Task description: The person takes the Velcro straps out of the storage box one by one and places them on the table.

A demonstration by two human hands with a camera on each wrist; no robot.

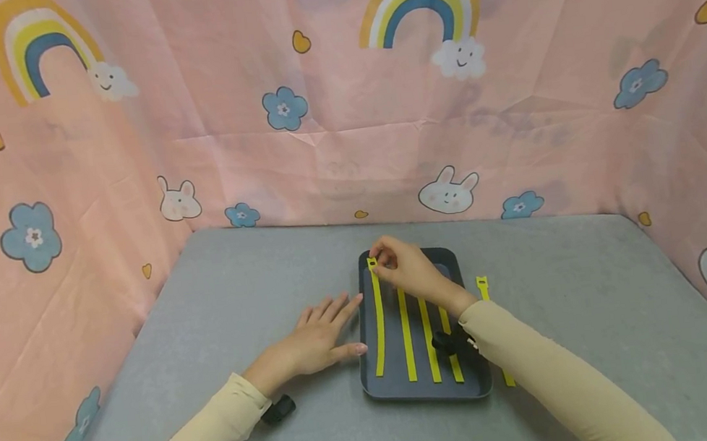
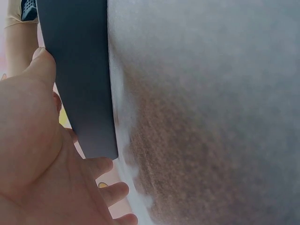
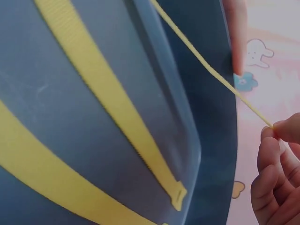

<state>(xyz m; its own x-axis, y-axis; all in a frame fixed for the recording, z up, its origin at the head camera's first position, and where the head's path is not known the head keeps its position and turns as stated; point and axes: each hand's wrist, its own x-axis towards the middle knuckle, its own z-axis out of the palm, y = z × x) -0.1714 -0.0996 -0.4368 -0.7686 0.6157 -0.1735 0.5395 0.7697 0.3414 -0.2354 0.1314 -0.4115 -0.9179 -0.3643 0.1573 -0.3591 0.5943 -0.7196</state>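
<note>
A dark grey tray (image 1: pixel 392 332) lies on the table. My right hand (image 1: pixel 408 269) reaches over it and pinches the slotted head of a yellow hook-and-loop cable tie (image 1: pixel 379 327) near the far left corner. In the right wrist view this cable tie (image 3: pixel 206 65) slants up from the tray to thumb and fingertip. Three more yellow cable ties (image 1: pixel 408 341) lie side by side inside the tray, their far parts hidden by my right hand. My left hand (image 1: pixel 315 345) is at the tray's left side, fingers spread; in the left wrist view its thumb touches the tray wall (image 2: pixel 82 84).
Right of the tray another yellow cable tie (image 1: pixel 483 287) lies on the grey table (image 1: pixel 256 282), partly covered by my right sleeve (image 1: pixel 540 366). A pink patterned cloth (image 1: pixel 346 156) hangs behind the table and along both sides.
</note>
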